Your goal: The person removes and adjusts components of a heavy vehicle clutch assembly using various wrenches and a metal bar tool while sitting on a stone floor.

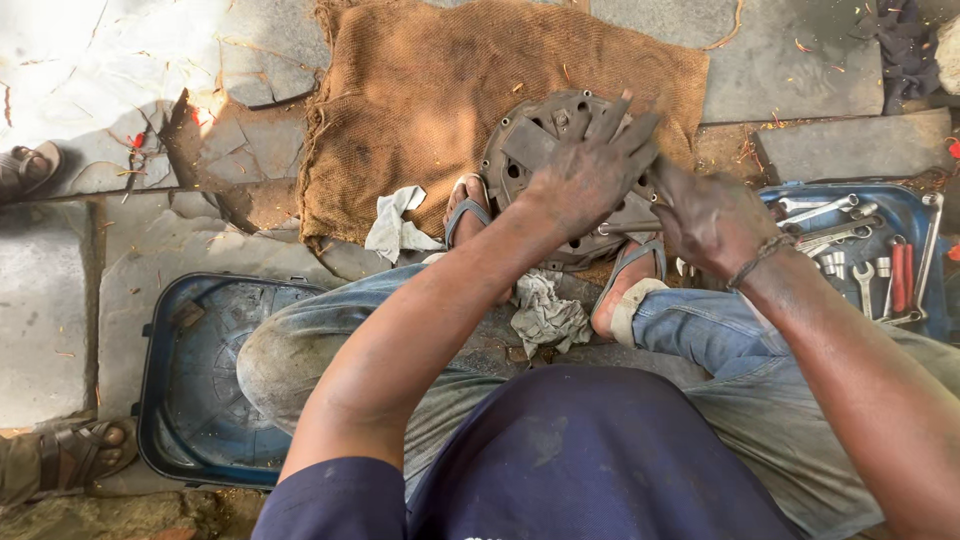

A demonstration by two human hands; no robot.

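A round, greasy metal plate with holes lies on a brown burlap cloth between my sandalled feet. My left hand rests flat on top of the plate, fingers spread. My right hand is closed around a metal tool whose shaft reaches toward the plate's near edge. Both hands are black with grease.
A blue tray of spanners and red-handled pliers sits at right. An open blue case lid lies at left. Two grey rags lie near my feet. Other people's sandalled feet show at the left edge.
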